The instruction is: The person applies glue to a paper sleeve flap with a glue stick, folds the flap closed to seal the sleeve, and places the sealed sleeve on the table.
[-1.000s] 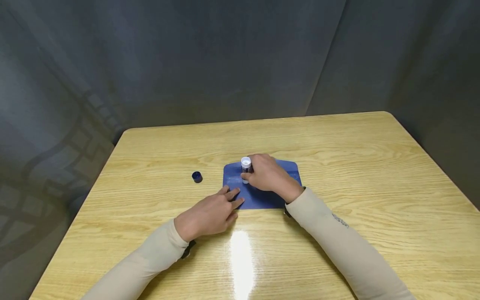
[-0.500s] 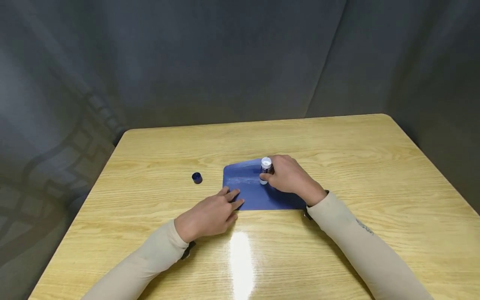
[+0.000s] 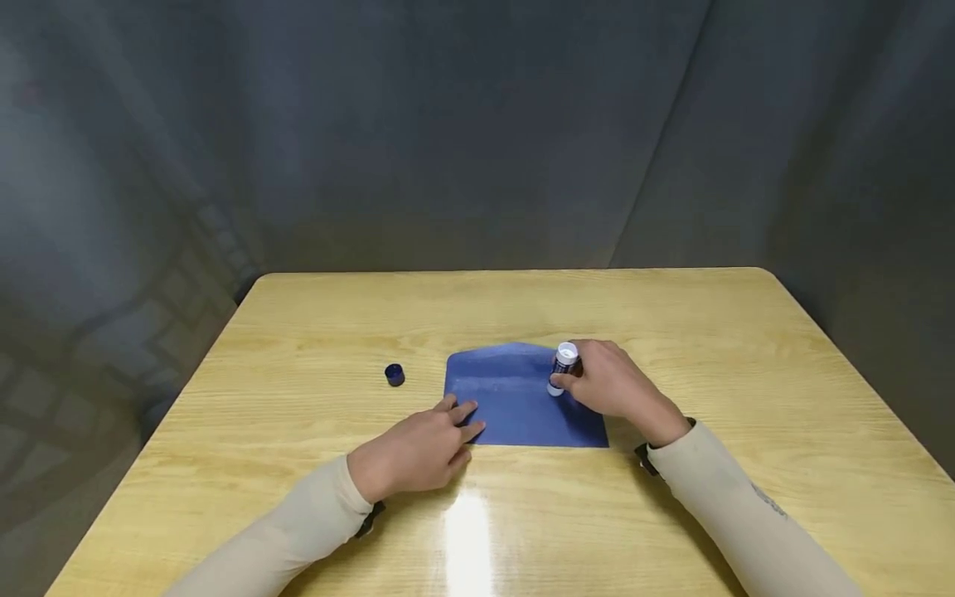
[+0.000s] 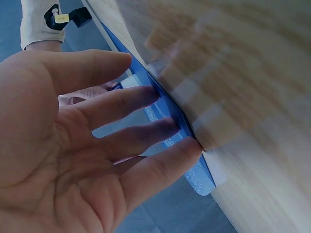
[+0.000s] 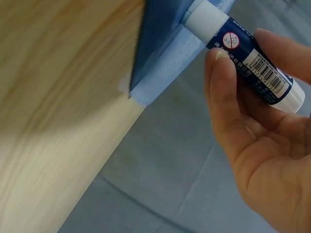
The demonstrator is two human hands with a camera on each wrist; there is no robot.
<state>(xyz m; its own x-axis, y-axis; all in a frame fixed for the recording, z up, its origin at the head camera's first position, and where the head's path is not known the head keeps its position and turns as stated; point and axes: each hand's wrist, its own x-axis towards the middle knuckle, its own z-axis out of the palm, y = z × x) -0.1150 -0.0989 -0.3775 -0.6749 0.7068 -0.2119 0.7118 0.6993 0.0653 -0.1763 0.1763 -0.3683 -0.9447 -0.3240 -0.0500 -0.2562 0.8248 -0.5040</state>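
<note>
A blue envelope [image 3: 515, 414] lies flat on the table, its flap spread out toward the far side. My right hand [image 3: 615, 381] pinches a glue stick [image 3: 563, 369] between thumb and fingers, its uncapped end down against the envelope near the right side of the flap fold. In the right wrist view the glue stick [image 5: 252, 60] shows a dark blue label with a barcode and white ends. My left hand [image 3: 421, 444] rests with spread, straight fingers on the envelope's lower left corner; in the left wrist view its fingertips [image 4: 170, 127] touch the envelope. Whitish glue streaks show along the fold.
A dark blue cap [image 3: 395, 375] stands on the wooden table [image 3: 336, 323] left of the envelope. Dark grey curtains [image 3: 462, 133] hang behind the table's far edge and along its sides.
My right hand has slid the glue stick rightward along the envelope's fold, from its left part to near its right edge. My left hand has stayed in place. The head view has tilted slightly up.
</note>
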